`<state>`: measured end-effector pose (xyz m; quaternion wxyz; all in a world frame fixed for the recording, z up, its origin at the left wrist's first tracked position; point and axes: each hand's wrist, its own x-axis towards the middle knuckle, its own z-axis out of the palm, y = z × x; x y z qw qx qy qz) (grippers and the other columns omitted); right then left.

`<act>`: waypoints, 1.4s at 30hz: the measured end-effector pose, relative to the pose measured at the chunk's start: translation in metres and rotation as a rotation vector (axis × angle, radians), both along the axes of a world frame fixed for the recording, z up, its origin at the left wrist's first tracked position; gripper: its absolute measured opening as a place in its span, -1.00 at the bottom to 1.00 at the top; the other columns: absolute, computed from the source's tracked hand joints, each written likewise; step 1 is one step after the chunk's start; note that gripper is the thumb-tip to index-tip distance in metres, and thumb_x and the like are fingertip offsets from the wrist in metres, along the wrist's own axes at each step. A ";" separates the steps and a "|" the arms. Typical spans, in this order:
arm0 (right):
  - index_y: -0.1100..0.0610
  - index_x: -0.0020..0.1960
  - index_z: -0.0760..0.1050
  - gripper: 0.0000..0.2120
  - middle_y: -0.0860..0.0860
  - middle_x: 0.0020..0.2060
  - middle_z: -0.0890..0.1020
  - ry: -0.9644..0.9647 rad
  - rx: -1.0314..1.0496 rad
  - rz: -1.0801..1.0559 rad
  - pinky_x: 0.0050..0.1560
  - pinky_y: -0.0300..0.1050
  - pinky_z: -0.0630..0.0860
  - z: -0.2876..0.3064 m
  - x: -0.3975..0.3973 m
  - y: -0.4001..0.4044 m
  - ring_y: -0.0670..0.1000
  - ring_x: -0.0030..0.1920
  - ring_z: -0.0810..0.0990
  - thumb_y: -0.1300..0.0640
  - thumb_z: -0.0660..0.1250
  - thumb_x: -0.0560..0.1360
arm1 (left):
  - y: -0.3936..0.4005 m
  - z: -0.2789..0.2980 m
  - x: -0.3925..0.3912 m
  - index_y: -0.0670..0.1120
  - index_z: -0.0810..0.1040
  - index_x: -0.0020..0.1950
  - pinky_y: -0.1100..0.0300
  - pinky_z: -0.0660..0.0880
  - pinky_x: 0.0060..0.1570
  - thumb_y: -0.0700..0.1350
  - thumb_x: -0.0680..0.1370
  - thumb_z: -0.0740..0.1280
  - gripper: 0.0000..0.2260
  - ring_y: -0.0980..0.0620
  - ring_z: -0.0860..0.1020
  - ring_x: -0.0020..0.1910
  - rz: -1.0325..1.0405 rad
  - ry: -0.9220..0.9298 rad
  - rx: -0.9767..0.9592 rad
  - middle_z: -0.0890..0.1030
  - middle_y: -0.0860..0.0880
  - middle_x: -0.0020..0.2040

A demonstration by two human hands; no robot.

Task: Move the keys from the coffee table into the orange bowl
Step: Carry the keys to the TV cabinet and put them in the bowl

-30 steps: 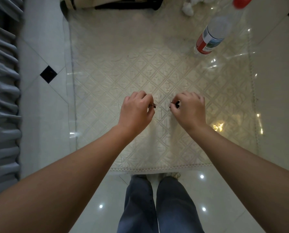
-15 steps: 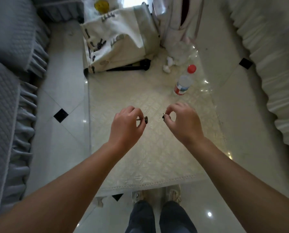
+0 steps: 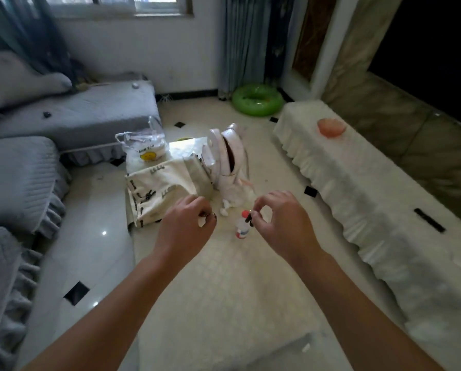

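Dark metal, small and blurred, was all that showed of the keys: one piece (image 3: 210, 215) pinched between thumb and fingertips of the left hand (image 3: 185, 228), another key (image 3: 248, 218) pinched the same way by the right hand (image 3: 283, 223). Neither key's shape could be resolved. Both hands were held above the desk (image 3: 224, 290), whose pale quilted cover carried a diamond pattern; its near edge was cut off by the forearms. A clear plastic bottle (image 3: 242, 229) with a red cap stood at 12 o'clock from the hands, partly hidden behind the right thumb. The orange bowl (image 3: 331, 127), translucent with a scalloped rim, sat at 2 o'clock, well apart, on a long bench (image 3: 371, 196) draped in ruffled white cloth. A printed canvas bag (image 3: 157, 194) lay at 11 o'clock.
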<state>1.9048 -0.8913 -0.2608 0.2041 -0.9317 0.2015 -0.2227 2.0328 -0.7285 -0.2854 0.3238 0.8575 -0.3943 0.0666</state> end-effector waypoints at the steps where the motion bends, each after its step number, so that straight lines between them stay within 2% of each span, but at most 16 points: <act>1: 0.02 -0.22 0.55 -0.95 -0.06 -0.09 0.65 -0.012 -0.006 -0.014 -0.12 -0.19 0.29 0.018 -0.010 0.003 -0.02 -0.08 0.48 0.09 0.40 0.41 | -0.001 0.018 -0.008 -0.06 0.56 -0.20 0.06 0.51 -0.24 -0.14 0.44 0.42 -0.94 -0.01 0.53 -0.22 -0.013 -0.004 -0.013 0.58 0.05 -0.18; 3: 0.04 -0.20 0.56 -0.96 -0.03 -0.07 0.66 -0.030 -0.011 -0.022 -0.07 -0.16 0.35 0.051 -0.029 0.008 -0.01 -0.05 0.51 0.09 0.40 0.41 | -0.003 0.054 -0.025 -0.05 0.56 -0.18 0.09 0.47 -0.25 -0.12 0.43 0.42 -0.95 -0.02 0.51 -0.23 -0.019 -0.030 -0.038 0.58 0.05 -0.17; 5: 0.03 -0.18 0.57 -0.95 -0.06 -0.14 0.64 -0.053 -0.019 -0.035 -0.03 -0.14 0.39 0.077 -0.048 0.011 -0.02 -0.04 0.51 0.07 0.39 0.43 | -0.007 0.083 -0.043 -0.04 0.56 -0.17 0.12 0.45 -0.28 -0.10 0.42 0.42 -0.94 -0.01 0.51 -0.26 -0.038 -0.079 -0.057 0.59 0.05 -0.17; 9: -0.03 -0.17 0.56 -0.95 -0.12 -0.16 0.61 -0.116 -0.049 -0.088 -0.08 -0.18 0.36 0.115 -0.091 0.011 -0.08 -0.07 0.47 0.02 0.38 0.44 | -0.013 0.123 -0.078 0.02 0.54 -0.19 0.14 0.45 -0.29 -0.08 0.42 0.42 -0.93 0.02 0.51 -0.26 -0.083 -0.089 -0.117 0.56 0.12 -0.16; 14: -0.02 -0.16 0.58 -0.96 -0.11 -0.12 0.62 -0.182 -0.067 -0.155 -0.05 -0.20 0.32 0.154 -0.152 -0.004 -0.09 -0.03 0.49 0.02 0.40 0.44 | -0.030 0.160 -0.129 0.02 0.54 -0.21 0.22 0.34 -0.31 -0.09 0.42 0.41 -0.93 0.09 0.47 -0.27 -0.132 -0.120 -0.160 0.51 0.15 -0.22; 18: -0.01 -0.18 0.57 -0.95 -0.08 -0.11 0.65 -0.220 -0.067 -0.177 -0.03 -0.14 0.37 0.177 -0.208 -0.018 -0.05 -0.02 0.52 0.04 0.40 0.43 | -0.050 0.182 -0.177 0.08 0.52 -0.23 0.14 0.45 -0.23 -0.01 0.40 0.35 -0.96 0.09 0.53 -0.23 -0.165 -0.048 -0.186 0.56 0.14 -0.21; 22: -0.02 -0.21 0.55 -0.94 -0.10 -0.14 0.64 -0.213 -0.020 -0.205 -0.06 -0.11 0.44 0.178 -0.261 -0.029 -0.07 -0.06 0.54 0.02 0.38 0.43 | -0.067 0.187 -0.230 0.07 0.49 -0.23 0.07 0.50 -0.23 0.07 0.36 0.29 -0.90 0.08 0.53 -0.25 -0.214 -0.065 -0.204 0.54 0.12 -0.23; 26: -0.06 -0.19 0.51 -0.94 -0.14 -0.16 0.60 -0.196 -0.031 -0.253 -0.15 -0.34 0.34 0.163 -0.310 -0.038 -0.13 -0.09 0.51 0.00 0.37 0.44 | -0.083 0.178 -0.276 0.08 0.46 -0.23 0.15 0.46 -0.26 0.07 0.41 0.28 -0.91 0.15 0.50 -0.25 -0.289 -0.149 -0.170 0.52 0.15 -0.24; 29: -0.07 -0.17 0.50 -0.93 -0.16 -0.18 0.58 -0.171 -0.056 -0.267 -0.14 -0.31 0.34 0.153 -0.343 -0.047 -0.13 -0.09 0.49 -0.02 0.36 0.45 | -0.097 0.172 -0.302 0.08 0.45 -0.22 0.16 0.45 -0.26 0.06 0.44 0.27 -0.91 0.15 0.49 -0.23 -0.360 -0.189 -0.106 0.51 0.16 -0.23; 32: -0.09 -0.18 0.48 -0.93 -0.18 -0.19 0.58 -0.172 -0.058 -0.312 -0.14 -0.39 0.32 0.144 -0.368 -0.059 -0.16 -0.10 0.48 -0.03 0.35 0.45 | -0.115 0.171 -0.324 0.04 0.46 -0.21 0.23 0.37 -0.26 0.00 0.46 0.31 -0.91 0.14 0.47 -0.22 -0.449 -0.230 -0.057 0.50 0.16 -0.24; 36: -0.10 -0.20 0.46 -0.90 -0.23 -0.22 0.55 -0.173 -0.059 -0.405 -0.17 -0.43 0.28 0.131 -0.390 -0.078 -0.19 -0.13 0.46 -0.05 0.35 0.45 | -0.143 0.169 -0.342 0.03 0.47 -0.22 0.33 0.31 -0.29 -0.02 0.45 0.35 -0.90 0.12 0.47 -0.22 -0.501 -0.214 -0.062 0.50 0.16 -0.24; 40: -0.10 -0.19 0.48 -0.92 -0.23 -0.21 0.55 -0.145 -0.070 -0.445 -0.16 -0.35 0.34 0.127 -0.396 -0.099 -0.17 -0.14 0.47 -0.06 0.34 0.46 | -0.174 0.164 -0.347 0.02 0.45 -0.24 0.17 0.44 -0.24 0.00 0.44 0.32 -0.90 0.08 0.50 -0.20 -0.574 -0.152 -0.088 0.51 0.14 -0.25; 42: -0.08 -0.19 0.48 -0.91 -0.20 -0.19 0.58 -0.140 -0.083 -0.443 -0.12 -0.31 0.37 0.130 -0.395 -0.112 -0.16 -0.12 0.48 -0.05 0.33 0.46 | -0.189 0.161 -0.342 0.01 0.47 -0.23 0.16 0.45 -0.23 -0.01 0.44 0.33 -0.90 0.06 0.51 -0.19 -0.571 -0.134 -0.093 0.53 0.13 -0.24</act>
